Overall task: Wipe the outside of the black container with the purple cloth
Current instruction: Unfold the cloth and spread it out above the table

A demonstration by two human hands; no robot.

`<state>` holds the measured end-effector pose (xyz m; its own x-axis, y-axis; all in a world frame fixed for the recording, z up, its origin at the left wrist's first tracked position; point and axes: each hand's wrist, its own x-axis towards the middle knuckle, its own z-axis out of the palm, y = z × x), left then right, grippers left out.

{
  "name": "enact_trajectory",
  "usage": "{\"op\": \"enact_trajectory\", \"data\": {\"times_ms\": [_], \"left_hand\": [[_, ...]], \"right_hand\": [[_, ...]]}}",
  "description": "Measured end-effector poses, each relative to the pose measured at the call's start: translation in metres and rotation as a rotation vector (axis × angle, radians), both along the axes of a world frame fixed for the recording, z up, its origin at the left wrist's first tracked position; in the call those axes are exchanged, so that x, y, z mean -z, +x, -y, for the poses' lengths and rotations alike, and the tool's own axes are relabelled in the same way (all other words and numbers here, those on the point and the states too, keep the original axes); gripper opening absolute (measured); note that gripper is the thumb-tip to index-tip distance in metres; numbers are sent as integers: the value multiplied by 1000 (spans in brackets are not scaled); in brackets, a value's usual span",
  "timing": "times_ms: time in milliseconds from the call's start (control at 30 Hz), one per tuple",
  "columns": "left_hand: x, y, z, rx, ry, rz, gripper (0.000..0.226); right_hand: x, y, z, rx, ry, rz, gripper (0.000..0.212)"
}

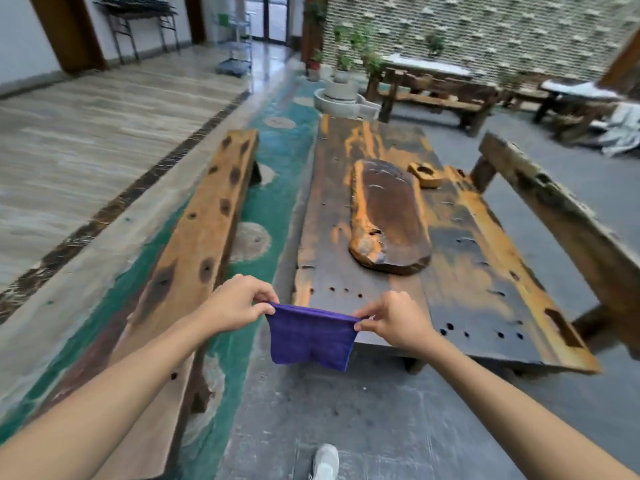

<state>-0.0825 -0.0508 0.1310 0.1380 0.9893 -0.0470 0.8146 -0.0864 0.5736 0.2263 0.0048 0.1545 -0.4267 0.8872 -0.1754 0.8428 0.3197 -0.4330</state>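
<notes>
Purple cloth point(311, 336) is hanging in the air between your hands, in front of the near end of the long wooden table point(464, 271), folded over along its top edge. Your left hand point(239, 304) is pinching the upper left corner between thumb and curled fingers, and your right hand point(394, 323) is pinching the upper right corner the same way, so the top edge is pulling taut. No black container is showing anywhere in view; on the table you are facing only a dark wooden slab point(389, 216) and a small carved wooden piece point(426, 174). You are probably readying the cloth, so keep the fold even and thick to give a firm pad. Once you are finding the container, steady it with one hand while wiping its outer walls.
</notes>
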Motion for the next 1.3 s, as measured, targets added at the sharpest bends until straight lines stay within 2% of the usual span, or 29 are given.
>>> {"op": "enact_trajectory", "data": {"times_ms": [167,300,467,667,767,867,1000,1067,1133,1233,1300], "left_hand": [[18,44,-69,15,-6,-143,13],[42,70,-138,14,-43,-190,14],[56,81,-218,-7,-23,-257,14],[63,68,-286,-146,110,-274,15],[75,60,-287,-197,221,-291,19],[107,51,-275,-194,206,-328,21],[183,43,-230,-186,0,-316,21],[225,44,-200,-103,-141,-344,28],[255,48,-168,-27,-182,-317,30],[280,53,-129,-4,-115,-309,57],[286,53,-116,17,-96,-333,63]], "right_hand": [[31,45,-48,83,-42,-33,7],[63,67,-112,122,-63,-67,13],[86,66,-192,131,-62,-50,24],[98,35,-280,165,84,-96,27],[109,23,-289,185,172,-81,28],[145,13,-276,161,191,-105,27],[219,19,-233,14,68,-49,28],[256,26,-207,-75,41,39,27],[284,34,-183,-152,35,87,23],[307,42,-154,-184,63,139,26],[314,45,-144,-163,59,158,32]]}}
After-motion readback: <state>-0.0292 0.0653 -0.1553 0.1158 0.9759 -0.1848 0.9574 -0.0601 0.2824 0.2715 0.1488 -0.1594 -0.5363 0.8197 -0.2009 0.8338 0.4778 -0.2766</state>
